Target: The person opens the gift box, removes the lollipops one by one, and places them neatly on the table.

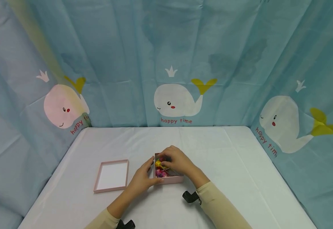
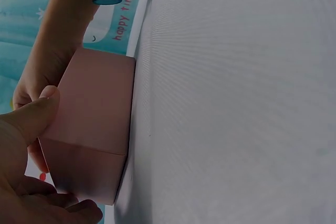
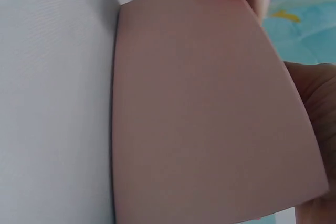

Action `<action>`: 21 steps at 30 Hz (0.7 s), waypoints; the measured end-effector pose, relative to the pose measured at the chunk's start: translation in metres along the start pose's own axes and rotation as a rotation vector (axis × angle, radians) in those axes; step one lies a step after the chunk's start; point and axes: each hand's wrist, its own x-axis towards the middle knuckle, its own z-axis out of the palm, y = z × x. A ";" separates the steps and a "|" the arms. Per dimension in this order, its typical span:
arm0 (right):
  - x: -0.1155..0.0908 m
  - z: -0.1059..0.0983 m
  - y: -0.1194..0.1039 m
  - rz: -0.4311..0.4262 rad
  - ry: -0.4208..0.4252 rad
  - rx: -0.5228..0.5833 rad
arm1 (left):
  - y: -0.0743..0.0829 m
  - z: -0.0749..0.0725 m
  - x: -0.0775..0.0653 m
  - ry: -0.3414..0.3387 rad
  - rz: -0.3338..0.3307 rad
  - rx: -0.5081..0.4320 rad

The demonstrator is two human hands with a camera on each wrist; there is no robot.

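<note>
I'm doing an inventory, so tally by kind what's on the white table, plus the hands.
Pink box: 1
Shallow pink tray: 1
Hands, left hand and right hand: 2
Total: 4, leaving out the colourful pieces inside the box, which overlap too much to count.

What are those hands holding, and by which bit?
The left hand holds the box by its near left corner. The right hand dips inside; whether it grips anything is hidden.
</note>
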 end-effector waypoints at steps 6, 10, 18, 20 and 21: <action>0.001 0.006 0.004 -0.003 0.015 -0.050 | -0.001 -0.001 0.003 -0.009 0.005 -0.017; 0.002 0.007 0.004 -0.010 0.017 -0.103 | -0.001 -0.003 0.004 -0.022 0.002 -0.032; 0.009 0.005 0.008 -0.026 0.061 -0.178 | -0.004 -0.004 0.006 -0.037 0.003 -0.065; 0.011 0.004 0.009 -0.034 0.054 -0.166 | -0.005 -0.004 0.006 -0.040 0.005 -0.079; 0.012 0.004 0.010 -0.038 0.043 -0.162 | -0.005 -0.003 0.006 -0.041 0.008 -0.085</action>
